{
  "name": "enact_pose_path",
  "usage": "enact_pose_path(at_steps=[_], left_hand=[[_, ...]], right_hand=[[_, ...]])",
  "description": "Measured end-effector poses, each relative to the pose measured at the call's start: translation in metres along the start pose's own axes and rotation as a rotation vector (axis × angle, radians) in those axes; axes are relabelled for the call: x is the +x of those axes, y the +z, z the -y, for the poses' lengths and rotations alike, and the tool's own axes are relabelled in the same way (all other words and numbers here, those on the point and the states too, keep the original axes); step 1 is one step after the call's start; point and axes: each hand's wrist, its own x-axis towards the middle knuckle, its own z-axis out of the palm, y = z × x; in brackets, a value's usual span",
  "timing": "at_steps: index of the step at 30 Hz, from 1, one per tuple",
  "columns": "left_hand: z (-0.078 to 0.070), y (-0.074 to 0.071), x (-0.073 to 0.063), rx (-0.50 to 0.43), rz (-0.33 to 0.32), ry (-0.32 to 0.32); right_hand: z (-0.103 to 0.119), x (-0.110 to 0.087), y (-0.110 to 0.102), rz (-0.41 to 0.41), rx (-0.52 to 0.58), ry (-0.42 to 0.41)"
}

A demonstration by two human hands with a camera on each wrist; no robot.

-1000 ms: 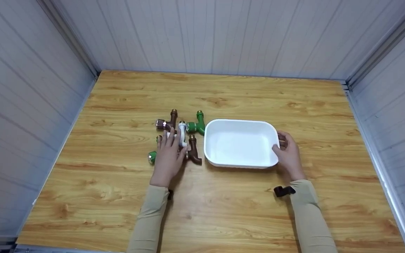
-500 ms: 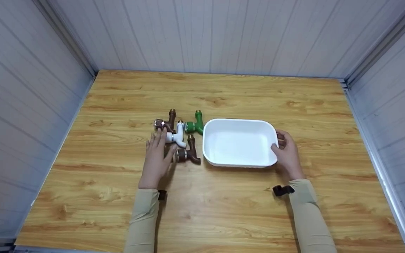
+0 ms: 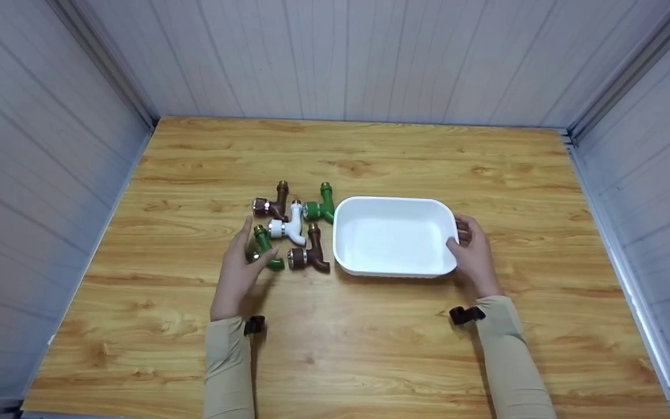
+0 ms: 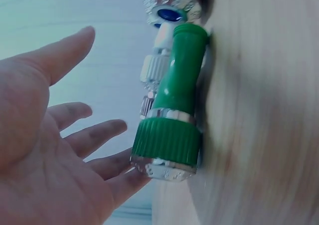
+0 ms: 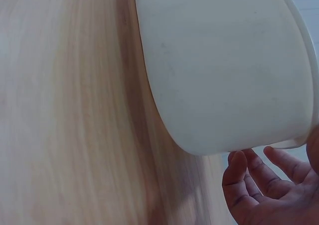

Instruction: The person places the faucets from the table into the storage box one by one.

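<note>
My left hand (image 3: pixel 236 276) is spread beside the nearer green tap (image 3: pixel 263 240), its thumb and forefinger on either side of it in the head view. The left wrist view shows this tap's ribbed green handle (image 4: pixel 167 140) right at the fingertips, with the palm bare. At the right end of a white plastic basin (image 3: pixel 393 238), my right hand (image 3: pixel 476 256) grips the rim, thumb on the inner side and fingers outside. Bent fingers (image 5: pixel 237 172) meet the basin's outer wall in the right wrist view. Nothing lies inside the basin.
Grouped left of the basin are a white tap (image 3: pixel 295 226), a brown tap (image 3: pixel 316 256) in front, another brown tap (image 3: pixel 281 203) behind, and a second green tap (image 3: pixel 327 203) close to the basin's left rim. Pale panel walls (image 3: pixel 346 64) enclose the wooden table (image 3: pixel 370 349).
My left hand has drawn left from over the taps, uncovering the white tap, then the nearer green one. The right hand keeps its hold on the basin.
</note>
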Motion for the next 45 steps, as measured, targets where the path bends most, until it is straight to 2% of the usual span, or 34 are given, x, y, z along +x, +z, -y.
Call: enact_pose_path(at_steps=[3,7,15,22,28,36,45], left_hand=[[0.002,-0.004,-0.002,-0.076,0.019,-0.016],[0.006,-0.007,-0.004,-0.120,0.040,-0.047],[0.013,-0.011,-0.006,-0.176,0.086,-0.075],[0.017,-0.016,-0.007,-0.253,0.117,-0.083],[0.023,-0.020,-0.006,-0.284,0.150,-0.074],[0.026,-0.023,-0.008,-0.328,0.166,-0.094],[0.030,-0.023,-0.007,-0.292,0.152,-0.080]], right_hand=[[0.012,-0.006,0.000,0.006,0.032,-0.012],[0.021,-0.011,0.000,0.010,0.051,-0.031],[-0.005,0.001,0.001,-0.011,0.006,-0.017],[-0.010,0.003,0.001,-0.022,0.009,-0.038],[-0.008,0.003,0.001,-0.021,0.014,-0.032],[-0.010,0.003,0.001,-0.013,0.032,-0.071],[-0.009,0.003,0.001,-0.015,0.014,-0.050]])
